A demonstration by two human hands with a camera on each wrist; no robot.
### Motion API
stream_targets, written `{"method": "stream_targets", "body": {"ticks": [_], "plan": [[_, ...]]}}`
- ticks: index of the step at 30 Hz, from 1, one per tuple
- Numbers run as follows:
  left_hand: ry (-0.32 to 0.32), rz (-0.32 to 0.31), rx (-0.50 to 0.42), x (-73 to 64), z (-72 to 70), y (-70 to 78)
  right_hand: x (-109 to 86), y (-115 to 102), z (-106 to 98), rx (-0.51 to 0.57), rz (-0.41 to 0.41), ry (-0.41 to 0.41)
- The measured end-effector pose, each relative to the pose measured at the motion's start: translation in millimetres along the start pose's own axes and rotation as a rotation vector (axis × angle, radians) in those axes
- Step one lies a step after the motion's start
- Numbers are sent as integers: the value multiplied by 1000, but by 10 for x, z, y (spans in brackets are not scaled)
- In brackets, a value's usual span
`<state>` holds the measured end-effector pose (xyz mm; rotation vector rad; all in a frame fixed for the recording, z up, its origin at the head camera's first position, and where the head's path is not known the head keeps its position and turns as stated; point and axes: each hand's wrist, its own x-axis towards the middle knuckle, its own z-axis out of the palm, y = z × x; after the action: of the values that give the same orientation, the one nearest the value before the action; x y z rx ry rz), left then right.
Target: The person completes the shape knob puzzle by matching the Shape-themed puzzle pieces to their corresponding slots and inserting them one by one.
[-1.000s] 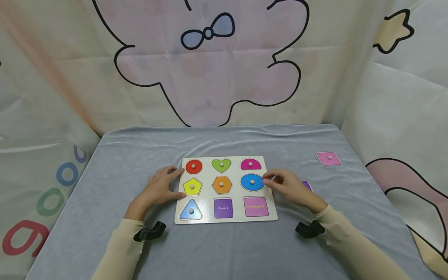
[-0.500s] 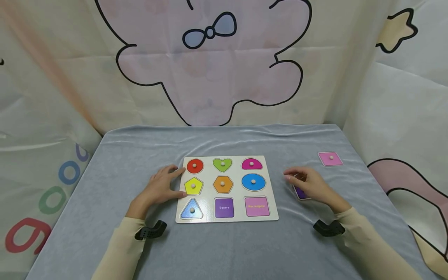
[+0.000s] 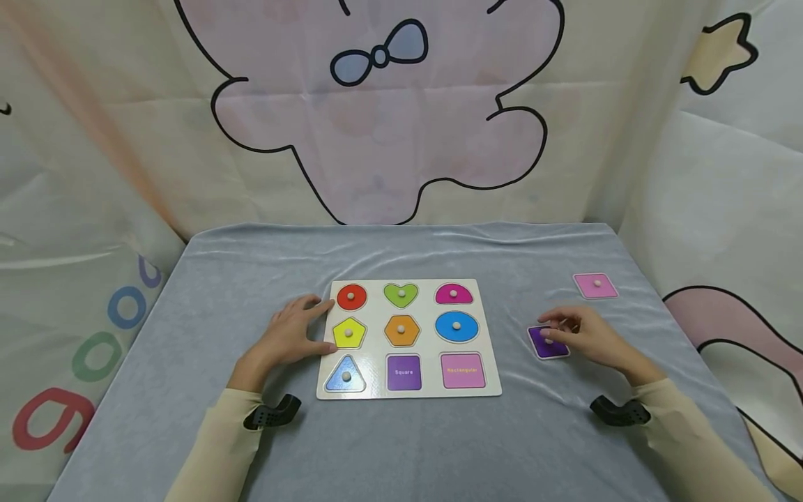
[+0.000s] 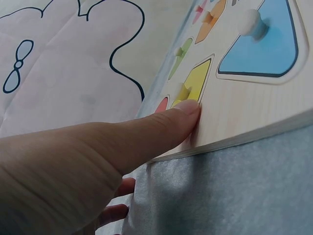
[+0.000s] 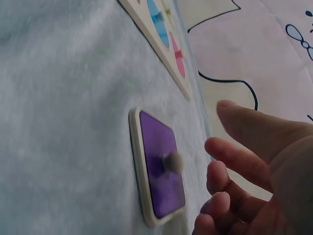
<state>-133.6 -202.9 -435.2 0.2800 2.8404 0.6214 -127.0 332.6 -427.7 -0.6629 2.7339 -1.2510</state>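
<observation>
A pale wooden puzzle board [image 3: 370, 348] lies on the cloth, with knobbed pieces in its upper two rows and a blue triangle [image 3: 345, 376] at lower left. Two slots without pieces, a purple "Square" [image 3: 404, 372] and a pink "Rectangular" [image 3: 463, 370], fill the rest of the bottom row. My left hand [image 3: 290, 335] rests at the board's left edge, its thumb [image 4: 166, 128] on the surface beside the yellow pentagon [image 4: 199, 81]. Just over a purple square piece [image 5: 161, 181] hovers my right hand [image 3: 583, 338], fingers relaxed and apart from the piece's knob [image 5: 173, 162].
A pink rectangular piece [image 3: 595, 285] with a knob lies farther back on the right. Grey cloth [image 3: 401, 446] covers the table, and printed curtains [image 3: 376, 139] stand behind and along both sides.
My right hand has moved right, from beside the blue oval to the purple square piece, which now shows more fully. My left hand has stayed at the board's edge.
</observation>
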Motion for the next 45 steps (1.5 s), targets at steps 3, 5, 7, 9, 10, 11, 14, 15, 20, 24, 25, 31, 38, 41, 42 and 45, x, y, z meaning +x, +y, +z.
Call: {"method": "stream_targets", "body": {"ticks": [3, 5, 7, 9, 10, 11, 14, 15, 20, 24, 25, 31, 38, 41, 42, 45], "plan": [[-1, 1, -2, 1, 6, 7, -48, 48, -43, 11, 3, -28], [1, 0, -1, 2, 8, 8, -67, 77, -67, 21, 2, -55], [3, -3, 0, 2, 9, 8, -80, 102, -84, 29, 7, -82], [5, -5, 1, 3, 9, 8, -89, 129, -97, 34, 13, -107], [6, -6, 2, 1, 9, 9, -92, 141, -101, 36, 16, -117], [6, -6, 3, 0, 10, 9, -95, 150, -104, 38, 20, -125], [5, -6, 3, -3, 11, 12, -102, 170, -107, 45, 30, -136], [5, -6, 1, -5, 11, 14, -104, 173, -107, 47, 34, -136], [5, -5, -9, -8, 7, 29, -104, 174, -94, 24, 44, -121], [7, -3, -4, -5, 6, 24, -94, 174, -65, -3, 53, -98], [7, -1, -1, -6, 5, 24, -91, 174, -58, -4, 56, -93], [7, 2, 1, -7, -1, 28, -88, 178, -33, -15, 51, -76], [7, 4, 1, -9, -3, 28, -96, 186, -33, -10, 22, -57], [7, 2, -1, -14, 3, 19, -94, 188, -25, -7, 26, -56], [7, 1, -3, -15, 6, 16, -94, 188, -23, -6, 29, -56], [7, -4, -6, -19, 6, 19, -90, 182, -21, -9, 32, -58]]}}
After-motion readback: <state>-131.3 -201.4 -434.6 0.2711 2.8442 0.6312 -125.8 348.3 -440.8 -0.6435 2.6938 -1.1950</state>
